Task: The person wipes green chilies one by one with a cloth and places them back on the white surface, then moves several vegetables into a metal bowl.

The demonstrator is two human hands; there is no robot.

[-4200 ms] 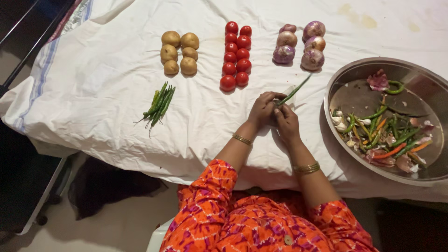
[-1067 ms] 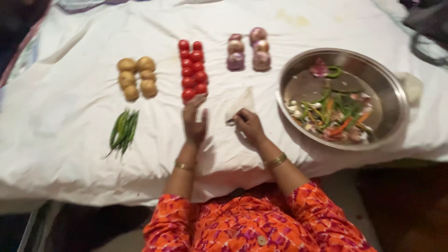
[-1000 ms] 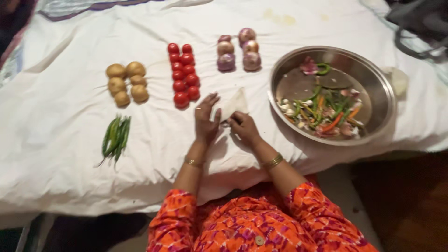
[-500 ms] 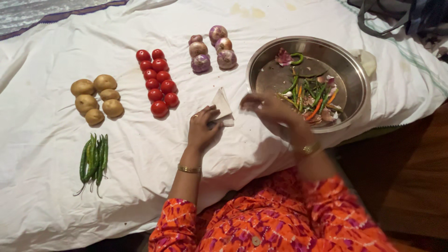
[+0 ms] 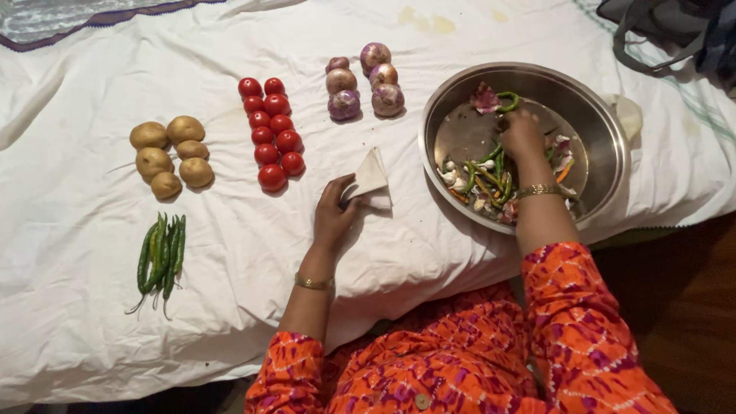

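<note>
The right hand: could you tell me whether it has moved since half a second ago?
Yes. The right hand moved away from the folded white cloth and now reaches into the steel bowl.

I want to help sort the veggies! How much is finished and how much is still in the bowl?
Done: potatoes, tomatoes, onions and a bunch of green chillies lie in neat groups on the white cloth. In hand: the right hand reaches into the metal bowl; the left hand touches a folded paper. Left: mixed chillies and peels in the bowl.

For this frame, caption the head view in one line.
Left hand holds folded white cloth; right hand reaches into steel bowl.
</note>
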